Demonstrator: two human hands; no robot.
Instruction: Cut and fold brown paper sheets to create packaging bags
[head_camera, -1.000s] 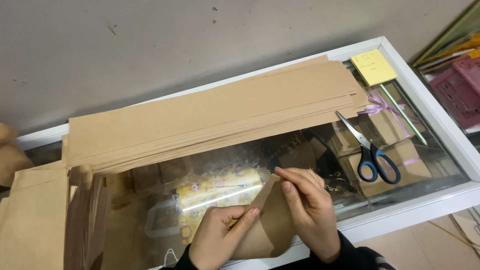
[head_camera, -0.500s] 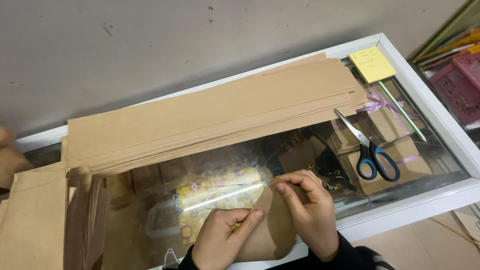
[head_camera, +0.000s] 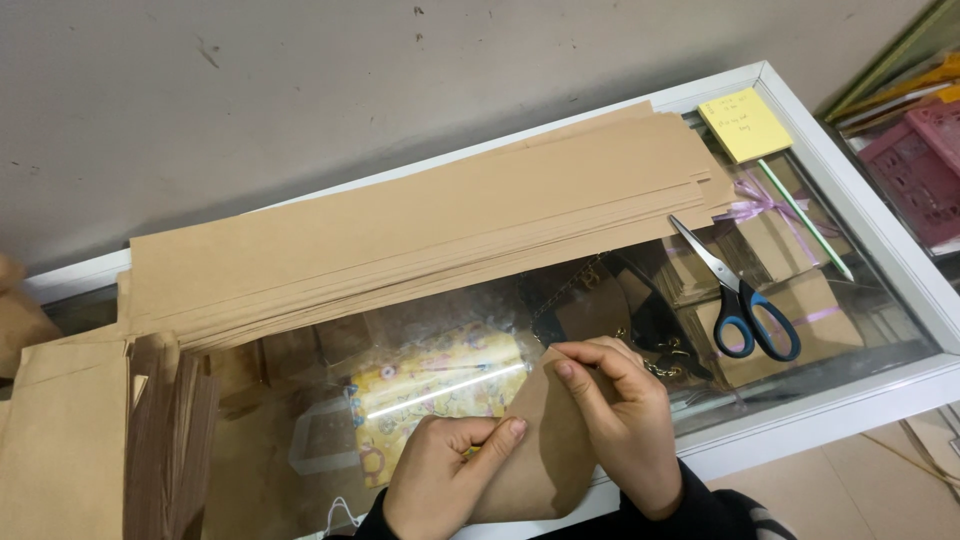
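We pinch a folded kraft paper piece (head_camera: 540, 440) between both hands: left hand (head_camera: 445, 480) grips its lower edge, right hand (head_camera: 620, 420) its top corner; long axis tilts up-right.

Both hands are bare, no gloves, rings or watch that I can spot. Left hand (head_camera: 440, 480) and right hand (head_camera: 625, 420) come out of dark, black-looking long sleeves (head_camera: 700, 500). Fingers (head_camera: 585, 365) have short, plain, unpainted nails.
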